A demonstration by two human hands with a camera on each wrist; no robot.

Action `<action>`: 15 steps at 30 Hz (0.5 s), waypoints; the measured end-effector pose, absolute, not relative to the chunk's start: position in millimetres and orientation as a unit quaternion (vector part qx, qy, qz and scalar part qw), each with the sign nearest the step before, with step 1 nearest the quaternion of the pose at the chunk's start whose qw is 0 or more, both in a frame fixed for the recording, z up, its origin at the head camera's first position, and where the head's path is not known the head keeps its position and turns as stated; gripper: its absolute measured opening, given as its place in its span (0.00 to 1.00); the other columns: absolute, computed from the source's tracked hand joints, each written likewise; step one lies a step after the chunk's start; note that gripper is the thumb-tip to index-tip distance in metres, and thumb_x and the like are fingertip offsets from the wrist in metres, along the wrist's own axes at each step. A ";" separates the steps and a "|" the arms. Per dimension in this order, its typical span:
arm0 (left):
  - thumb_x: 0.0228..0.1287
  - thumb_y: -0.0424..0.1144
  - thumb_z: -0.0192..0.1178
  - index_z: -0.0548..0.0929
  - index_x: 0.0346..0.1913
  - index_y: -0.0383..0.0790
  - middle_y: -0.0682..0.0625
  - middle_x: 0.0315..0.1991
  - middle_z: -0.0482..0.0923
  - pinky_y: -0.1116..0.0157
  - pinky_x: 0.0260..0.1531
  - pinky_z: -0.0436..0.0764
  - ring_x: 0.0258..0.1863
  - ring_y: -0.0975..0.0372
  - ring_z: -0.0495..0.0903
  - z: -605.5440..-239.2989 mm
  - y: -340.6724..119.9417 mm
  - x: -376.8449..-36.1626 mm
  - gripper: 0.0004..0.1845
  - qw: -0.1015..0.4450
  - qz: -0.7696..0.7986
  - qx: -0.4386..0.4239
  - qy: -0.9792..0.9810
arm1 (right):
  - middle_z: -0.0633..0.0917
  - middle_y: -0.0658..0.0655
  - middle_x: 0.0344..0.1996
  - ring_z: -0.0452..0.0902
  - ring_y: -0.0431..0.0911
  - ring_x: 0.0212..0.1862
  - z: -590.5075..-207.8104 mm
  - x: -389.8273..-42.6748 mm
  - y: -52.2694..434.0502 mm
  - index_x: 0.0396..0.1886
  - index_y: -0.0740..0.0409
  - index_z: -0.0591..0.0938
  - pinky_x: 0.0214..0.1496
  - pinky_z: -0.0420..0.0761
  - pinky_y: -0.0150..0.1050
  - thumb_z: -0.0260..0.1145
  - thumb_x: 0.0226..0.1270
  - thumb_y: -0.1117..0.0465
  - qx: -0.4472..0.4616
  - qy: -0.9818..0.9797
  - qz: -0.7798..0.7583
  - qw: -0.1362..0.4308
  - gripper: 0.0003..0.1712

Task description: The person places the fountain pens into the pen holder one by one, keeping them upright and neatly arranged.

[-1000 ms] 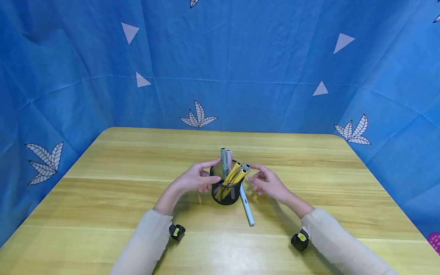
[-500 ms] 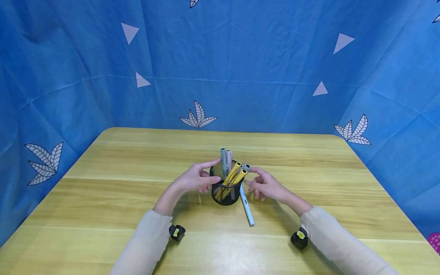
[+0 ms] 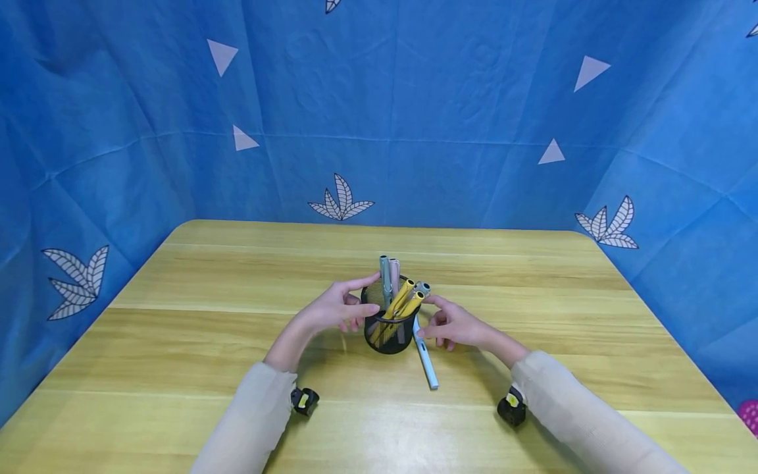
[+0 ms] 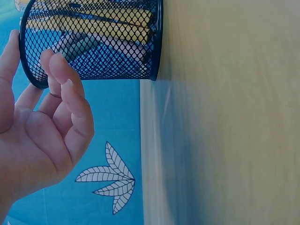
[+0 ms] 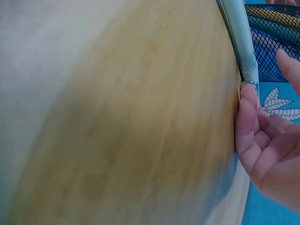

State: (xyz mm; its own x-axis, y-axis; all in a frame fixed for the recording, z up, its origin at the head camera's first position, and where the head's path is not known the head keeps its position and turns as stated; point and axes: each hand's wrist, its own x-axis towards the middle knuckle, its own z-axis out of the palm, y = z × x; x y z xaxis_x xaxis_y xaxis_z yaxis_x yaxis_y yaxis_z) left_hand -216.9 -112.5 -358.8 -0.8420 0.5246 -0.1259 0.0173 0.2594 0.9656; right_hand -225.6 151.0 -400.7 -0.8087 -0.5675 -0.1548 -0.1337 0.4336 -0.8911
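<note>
A black mesh pen holder stands upright on the table with several pens in it: yellow pens, a grey-green pen, a pale pink pen and a grey-capped one. My left hand holds the holder by its rim, thumb at the near side and index finger at the far side; its other fingers curl beside the mesh. A light blue pen lies on the table, its far end by the holder's base. My right hand hovers at that end, thumb and index finger apart; contact cannot be told.
The wooden table extends around the holder on all sides. A blue patterned curtain hangs behind and beside it. Each sleeve carries a black wrist camera near the tabletop.
My right hand has come down and slightly toward me, its thumb now over the far end of the light blue pen. The left hand and the pen holder stay put.
</note>
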 end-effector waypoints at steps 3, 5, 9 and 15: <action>0.59 0.38 0.59 0.56 0.68 0.51 0.44 0.16 0.71 0.70 0.15 0.67 0.14 0.60 0.69 -359.0 -112.4 -217.4 0.35 0.218 0.582 0.181 0.762 | 0.76 0.58 0.23 0.71 0.44 0.22 -399.2 -226.0 149.6 0.65 0.66 0.52 0.21 0.75 0.36 0.64 0.57 0.60 -0.217 0.817 -0.479 0.236 0.42; 0.59 0.37 0.59 0.56 0.68 0.51 0.45 0.16 0.71 0.70 0.15 0.67 0.15 0.60 0.69 -359.1 -112.5 -217.4 0.35 0.218 0.580 0.180 0.764 | 0.76 0.57 0.23 0.71 0.44 0.22 -398.9 -226.6 149.2 0.65 0.65 0.52 0.21 0.74 0.36 0.65 0.57 0.59 -0.217 0.818 -0.474 0.244 0.43; 0.59 0.38 0.59 0.57 0.68 0.52 0.45 0.15 0.71 0.70 0.15 0.67 0.14 0.60 0.69 -362.8 -113.1 -219.8 0.35 0.215 0.580 0.182 0.765 | 0.76 0.55 0.23 0.70 0.44 0.22 -399.0 -228.5 148.4 0.66 0.64 0.52 0.20 0.74 0.35 0.66 0.56 0.59 -0.218 0.819 -0.465 0.256 0.44; 0.59 0.38 0.60 0.57 0.68 0.52 0.45 0.16 0.71 0.70 0.15 0.68 0.14 0.60 0.70 -363.5 -113.2 -219.8 0.35 0.213 0.577 0.178 0.768 | 0.75 0.55 0.21 0.69 0.43 0.20 -398.3 -230.2 145.1 0.67 0.61 0.50 0.18 0.72 0.33 0.67 0.54 0.58 -0.219 0.820 -0.453 0.271 0.47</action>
